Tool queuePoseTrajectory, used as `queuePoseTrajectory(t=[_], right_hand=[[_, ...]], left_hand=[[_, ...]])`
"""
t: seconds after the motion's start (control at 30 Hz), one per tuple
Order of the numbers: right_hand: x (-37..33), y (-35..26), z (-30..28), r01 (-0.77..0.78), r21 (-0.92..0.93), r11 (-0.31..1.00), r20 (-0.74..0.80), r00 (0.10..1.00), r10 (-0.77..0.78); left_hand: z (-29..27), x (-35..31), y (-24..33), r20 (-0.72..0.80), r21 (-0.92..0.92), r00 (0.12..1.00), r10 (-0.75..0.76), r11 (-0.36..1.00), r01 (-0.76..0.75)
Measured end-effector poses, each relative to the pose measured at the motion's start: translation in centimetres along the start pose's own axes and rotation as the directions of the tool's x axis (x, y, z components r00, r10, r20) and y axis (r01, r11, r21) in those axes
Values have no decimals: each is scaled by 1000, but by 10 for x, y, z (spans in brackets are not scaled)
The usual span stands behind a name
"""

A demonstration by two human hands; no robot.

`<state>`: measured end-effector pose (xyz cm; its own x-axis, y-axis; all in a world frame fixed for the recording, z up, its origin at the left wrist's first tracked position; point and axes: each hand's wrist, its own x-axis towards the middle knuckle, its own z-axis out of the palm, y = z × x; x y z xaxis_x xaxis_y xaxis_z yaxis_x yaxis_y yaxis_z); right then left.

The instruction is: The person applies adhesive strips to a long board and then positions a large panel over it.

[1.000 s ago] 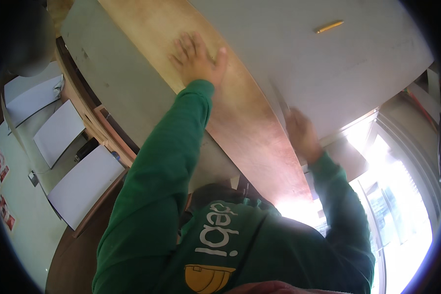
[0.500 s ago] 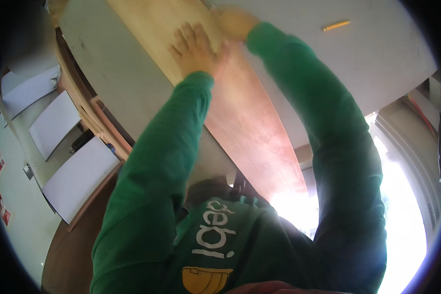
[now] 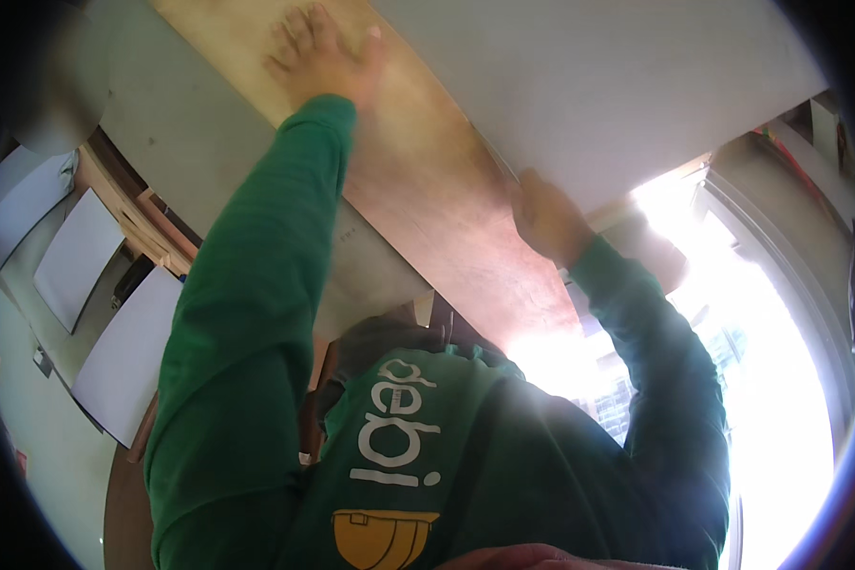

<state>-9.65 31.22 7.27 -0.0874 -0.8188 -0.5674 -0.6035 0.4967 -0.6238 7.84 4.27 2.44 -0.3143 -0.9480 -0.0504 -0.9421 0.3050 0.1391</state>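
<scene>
Two hands press on a long wooden board (image 3: 427,180) that runs from far left to near right. Left hand (image 3: 318,57) lies flat on it at the far end, fingers spread. Right hand (image 3: 546,220) grips the board's right edge nearer in, where a white panel (image 3: 598,85) meets it. Grey panel (image 3: 190,142) lies left of the board.

Two hands are seen: the left hand (image 3: 321,55) at the upper centre and the right hand (image 3: 544,218) right of centre. One long wooden board (image 3: 442,190) is counted, running diagonally. Three white panels (image 3: 123,356) are counted at the left edge, though the uppermost is partly blurred.
</scene>
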Motion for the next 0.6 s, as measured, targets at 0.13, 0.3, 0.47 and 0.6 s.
queuePoseTrajectory(t=[0.13,0.3,0.47,0.6], right_hand=[[-62,21,-1,-103,-51,993,83,991,107],[-91,41,2,-47,-52,998,-4,999,47],[-103,45,4,-145,-23,989,75,986,146],[-111,53,6,-169,3,986,105,980,168]], left_hand=[[2,-2,-4,-7,19,1000,14,1000,-14],[-1,3,1,-9,5,1000,9,1000,-9],[7,2,-9,-34,25,999,25,999,-24],[6,2,-6,-12,8,1000,21,1000,-21]])
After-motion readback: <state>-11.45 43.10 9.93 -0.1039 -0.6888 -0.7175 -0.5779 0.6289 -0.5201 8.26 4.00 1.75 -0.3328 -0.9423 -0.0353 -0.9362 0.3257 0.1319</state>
